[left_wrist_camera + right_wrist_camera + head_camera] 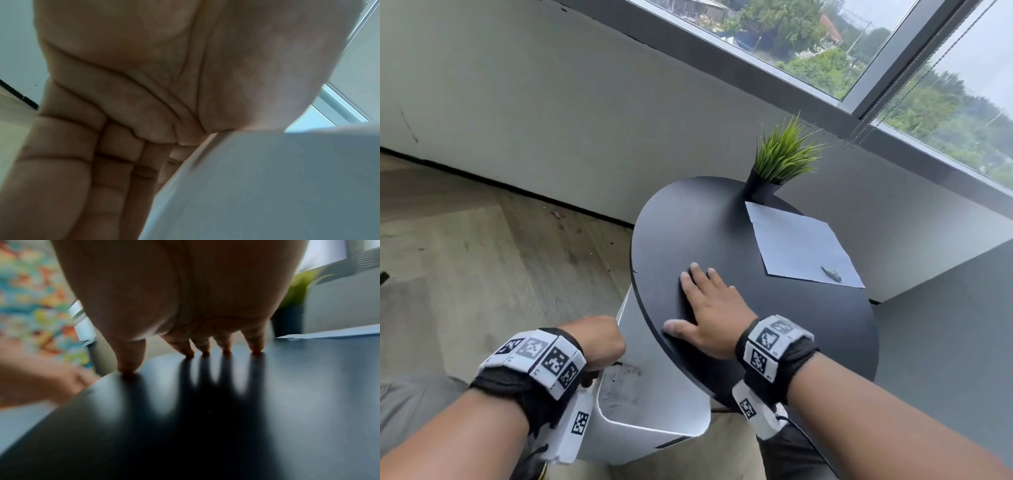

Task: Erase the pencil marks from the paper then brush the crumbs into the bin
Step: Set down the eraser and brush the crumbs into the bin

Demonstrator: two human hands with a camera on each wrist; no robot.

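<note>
Right hand [710, 308] spread flat on the table [808, 325]; left hand [599, 342] grips the bin [654, 411] rim (bin's mouth partly under the edge), so swept crumbs could miss it and land on the floor

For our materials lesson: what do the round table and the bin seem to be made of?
Round table: looks like a matt black laminated board; soft sheen, thin flat edge. Bin, gripped by the left hand: probably smooth white plastic; thin wall, rounded corner.

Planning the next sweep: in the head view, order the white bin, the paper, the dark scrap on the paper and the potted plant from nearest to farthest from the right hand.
From the right hand, flat on the black table:
1. White bin, below the table's near edge, gripped by the left hand.
2. Paper, ahead-right.
3. Dark scrap, on the paper's near right corner.
4. Potted plant, at the far edge.
</note>
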